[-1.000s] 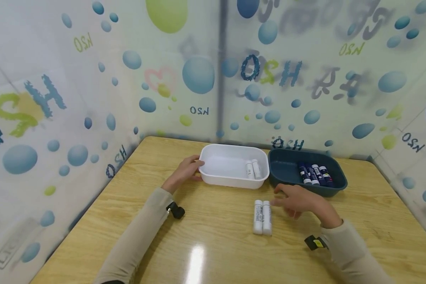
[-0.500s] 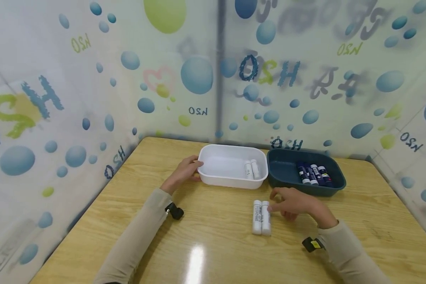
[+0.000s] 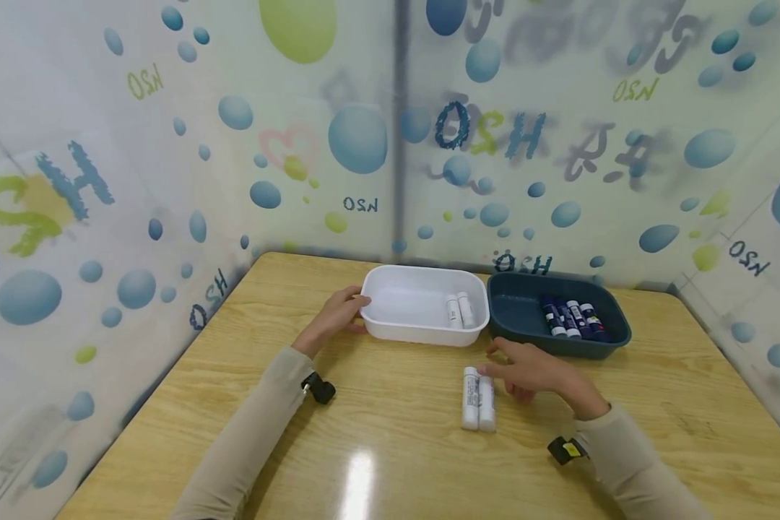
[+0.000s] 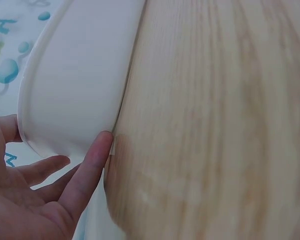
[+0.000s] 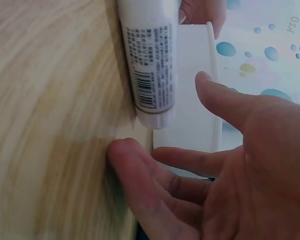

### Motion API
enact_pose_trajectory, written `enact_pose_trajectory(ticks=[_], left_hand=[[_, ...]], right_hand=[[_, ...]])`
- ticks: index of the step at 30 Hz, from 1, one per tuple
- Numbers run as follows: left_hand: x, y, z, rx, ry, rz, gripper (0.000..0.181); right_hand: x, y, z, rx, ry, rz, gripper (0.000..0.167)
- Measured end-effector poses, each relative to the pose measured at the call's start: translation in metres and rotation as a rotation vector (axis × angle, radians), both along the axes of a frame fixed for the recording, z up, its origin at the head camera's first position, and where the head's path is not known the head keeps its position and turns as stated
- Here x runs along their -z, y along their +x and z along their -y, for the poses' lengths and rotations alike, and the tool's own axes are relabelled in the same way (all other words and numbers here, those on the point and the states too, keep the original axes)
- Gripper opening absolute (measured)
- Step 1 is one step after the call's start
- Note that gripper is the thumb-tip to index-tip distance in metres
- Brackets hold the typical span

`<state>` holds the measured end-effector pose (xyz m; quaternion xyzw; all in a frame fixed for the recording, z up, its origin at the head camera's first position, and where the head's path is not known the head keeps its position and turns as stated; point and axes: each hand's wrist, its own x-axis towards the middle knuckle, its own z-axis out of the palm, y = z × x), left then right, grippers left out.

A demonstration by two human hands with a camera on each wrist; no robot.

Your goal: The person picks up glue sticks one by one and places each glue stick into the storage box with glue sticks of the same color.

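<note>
Two white glue sticks with printed labels lie side by side on the table. My right hand hovers just right of them, fingers spread and relaxed, its thumb over the capped end of the right-hand stick. In the right wrist view a barcoded glue stick sits between thumb and fingers, with a gap on both sides. My left hand holds the left end of a white plastic tub, thumb over the rim and fingers against the outer wall. Two white glue sticks lie inside that tub.
A dark teal tub stands against the white one on the right, holding several dark blue glue sticks. Behind both tubs hangs a printed curtain. The wooden table extends in front.
My right hand has shifted left, bringing its thumb over the upper end of the right-hand glue stick. The left hand stays at the white tub. The head view has turned slightly right.
</note>
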<state>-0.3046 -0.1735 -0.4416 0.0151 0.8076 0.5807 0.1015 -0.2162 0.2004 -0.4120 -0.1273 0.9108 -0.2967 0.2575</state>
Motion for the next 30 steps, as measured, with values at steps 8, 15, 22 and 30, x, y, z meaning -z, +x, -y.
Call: enact_pose_trajectory(ticks=[8, 15, 22, 30], left_hand=[[0.0, 0.0, -0.001, -0.005, 0.013, -0.003, 0.048], [-0.001, 0.001, 0.0, -0.005, 0.008, 0.0, 0.05], [0.0, 0.001, 0.0, -0.009, 0.017, 0.008, 0.05], [-0.001, 0.001, 0.0, 0.004, 0.029, 0.014, 0.051]], right_hand=[[0.0, -0.001, 0.001, -0.019, -0.002, -0.002, 0.056], [-0.007, 0.002, -0.005, -0.039, 0.004, 0.047, 0.051], [-0.009, 0.004, 0.0, -0.025, 0.082, 0.071, 0.06], [-0.014, 0.008, 0.0, -0.01, 0.109, 0.099, 0.063]])
